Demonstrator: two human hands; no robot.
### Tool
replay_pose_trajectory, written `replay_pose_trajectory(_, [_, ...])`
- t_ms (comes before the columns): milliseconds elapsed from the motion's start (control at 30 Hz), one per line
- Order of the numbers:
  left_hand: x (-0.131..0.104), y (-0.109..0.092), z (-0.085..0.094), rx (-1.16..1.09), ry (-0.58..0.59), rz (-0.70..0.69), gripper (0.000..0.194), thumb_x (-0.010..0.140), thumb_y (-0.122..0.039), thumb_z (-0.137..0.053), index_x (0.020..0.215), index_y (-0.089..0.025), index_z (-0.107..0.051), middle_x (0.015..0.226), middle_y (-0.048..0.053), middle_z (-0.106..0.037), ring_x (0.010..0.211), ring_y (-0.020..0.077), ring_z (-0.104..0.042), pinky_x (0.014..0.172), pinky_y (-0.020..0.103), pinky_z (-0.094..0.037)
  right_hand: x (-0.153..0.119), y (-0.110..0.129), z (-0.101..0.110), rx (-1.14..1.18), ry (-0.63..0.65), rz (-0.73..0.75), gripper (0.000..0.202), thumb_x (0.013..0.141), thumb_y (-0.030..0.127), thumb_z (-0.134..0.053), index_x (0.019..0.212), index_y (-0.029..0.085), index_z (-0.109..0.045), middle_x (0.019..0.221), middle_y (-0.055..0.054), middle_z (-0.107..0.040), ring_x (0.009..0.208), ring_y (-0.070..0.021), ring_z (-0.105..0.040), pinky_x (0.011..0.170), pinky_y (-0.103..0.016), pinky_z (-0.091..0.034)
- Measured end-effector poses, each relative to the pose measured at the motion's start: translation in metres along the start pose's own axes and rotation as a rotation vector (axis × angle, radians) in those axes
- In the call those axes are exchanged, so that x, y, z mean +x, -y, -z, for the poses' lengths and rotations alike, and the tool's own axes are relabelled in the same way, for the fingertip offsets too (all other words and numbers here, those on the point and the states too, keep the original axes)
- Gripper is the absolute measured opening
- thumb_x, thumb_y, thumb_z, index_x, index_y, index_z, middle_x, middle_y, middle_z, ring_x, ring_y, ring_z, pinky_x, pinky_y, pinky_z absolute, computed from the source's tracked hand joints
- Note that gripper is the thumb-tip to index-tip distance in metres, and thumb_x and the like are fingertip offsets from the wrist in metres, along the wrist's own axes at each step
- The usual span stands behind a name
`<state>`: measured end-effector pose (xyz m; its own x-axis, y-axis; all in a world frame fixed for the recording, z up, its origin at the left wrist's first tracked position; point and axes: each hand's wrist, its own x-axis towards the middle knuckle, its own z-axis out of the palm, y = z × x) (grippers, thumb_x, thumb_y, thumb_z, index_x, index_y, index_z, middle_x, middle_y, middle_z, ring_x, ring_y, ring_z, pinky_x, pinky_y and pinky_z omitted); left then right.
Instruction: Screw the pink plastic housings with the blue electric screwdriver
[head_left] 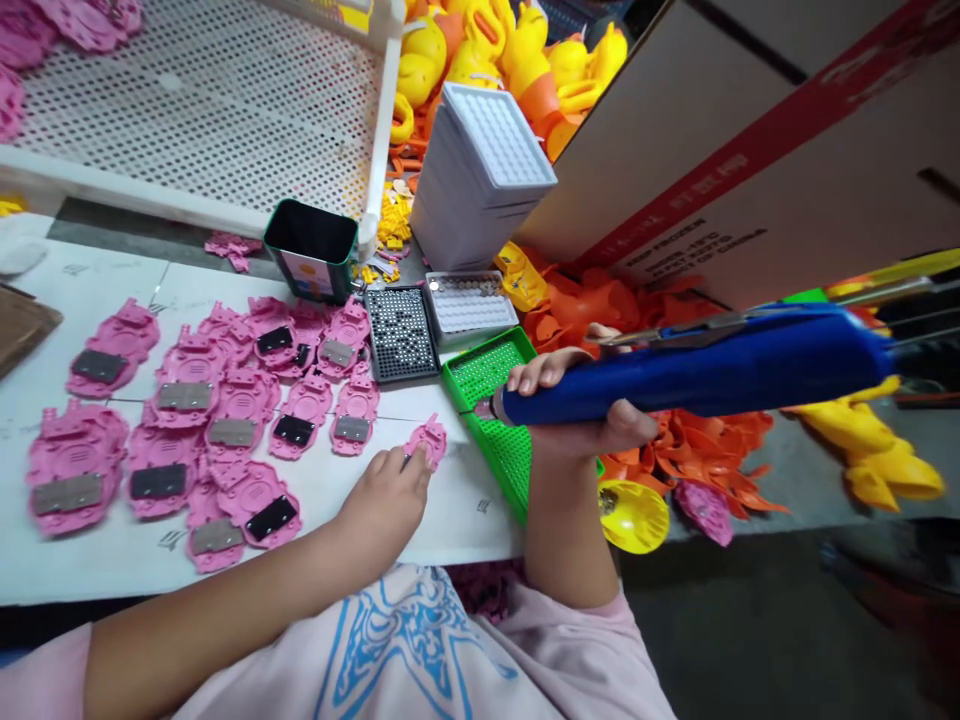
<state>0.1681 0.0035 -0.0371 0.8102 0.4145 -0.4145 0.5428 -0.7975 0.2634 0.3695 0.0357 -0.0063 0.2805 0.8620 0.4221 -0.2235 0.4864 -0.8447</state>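
My right hand (577, 400) is wrapped round a blue electric screwdriver (705, 365), which lies nearly level with its tip pointing left over a green perforated tray (499, 445). On the white table, my left hand (386, 505) has its fingers closed on a small pink plastic housing (429, 437); they hide most of its lower part. Left of that hand lie several more pink housings (244, 400), some overlapping, with black or grey plates (292, 430) on them. A black perforated tray (403, 335) sits behind the green one.
A white tray of small parts (472, 305) lies before a tall stack of white trays (484, 165). A dark green bin (311, 250) stands by a white perforated crate (225, 110). Orange parts (600, 315), a yellow bowl-shaped part (636, 515) and a large carton (780, 150) are at right.
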Motion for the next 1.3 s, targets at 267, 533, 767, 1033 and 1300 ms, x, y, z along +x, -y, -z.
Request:
replay_pose_trajectory(267, [0.0, -0.001, -0.009, 0.009, -0.096, 0.002, 0.052, 0.084, 0.001, -0.043, 0.134, -0.005, -0.051, 0.137, 0.02, -0.053, 0.103, 0.0283, -0.055, 0.084, 0.042, -0.048, -0.016, -0.018, -0.01, 0.146, 0.206, -0.16, 0.036, 0.069, 0.045, -0.064, 0.099, 0.024, -0.064, 0.067, 0.0, -0.061, 0.056, -0.0182, -0.058, 0.054, -0.034, -0.048])
replay_pose_trajectory(533, [-0.001, -0.003, -0.004, -0.051, -0.121, 0.028, 0.048, 0.084, 0.003, -0.041, 0.128, -0.007, -0.057, 0.134, 0.019, -0.055, 0.105, 0.027, -0.055, 0.084, 0.041, -0.048, -0.02, -0.02, -0.009, 0.122, 0.229, -0.193, 0.031, 0.069, 0.043, -0.066, 0.091, 0.022, -0.067, 0.067, -0.002, -0.062, 0.058, -0.018, -0.059, 0.055, -0.034, -0.048])
replay_pose_trajectory(767, [0.001, -0.004, -0.009, -0.037, -0.112, 0.035, 0.042, 0.088, -0.001, -0.042, 0.125, -0.007, -0.06, 0.132, 0.019, -0.056, 0.105, 0.0273, -0.055, 0.084, 0.04, -0.048, -0.022, -0.022, -0.011, 0.13, 0.195, -0.194, 0.036, 0.069, 0.041, -0.068, 0.1, 0.025, -0.063, 0.067, 0.0, -0.063, 0.055, -0.0182, -0.059, 0.052, -0.033, -0.048])
replay_pose_trajectory(1033, [0.004, -0.006, -0.018, -0.106, -0.2, 0.075, 0.04, 0.088, -0.002, -0.045, 0.123, -0.011, -0.06, 0.124, 0.017, -0.058, 0.101, 0.0243, -0.056, 0.082, 0.039, -0.048, -0.025, -0.025, -0.015, 0.025, 0.296, -0.122, 0.041, 0.07, 0.047, -0.069, 0.106, 0.029, -0.06, 0.063, 0.002, -0.059, 0.052, -0.0164, -0.056, 0.052, -0.032, -0.048])
replay_pose_trajectory(1300, [0.01, -0.008, -0.021, -0.119, -0.17, 0.143, 0.038, 0.095, -0.007, -0.036, 0.128, -0.008, -0.055, 0.112, 0.015, -0.064, 0.097, 0.024, -0.057, 0.08, 0.037, -0.047, -0.025, -0.029, -0.02, -0.04, 0.336, -0.166, 0.041, 0.066, 0.047, -0.069, 0.103, 0.031, -0.059, 0.061, 0.003, -0.061, 0.048, -0.0171, -0.056, 0.046, -0.032, -0.047])
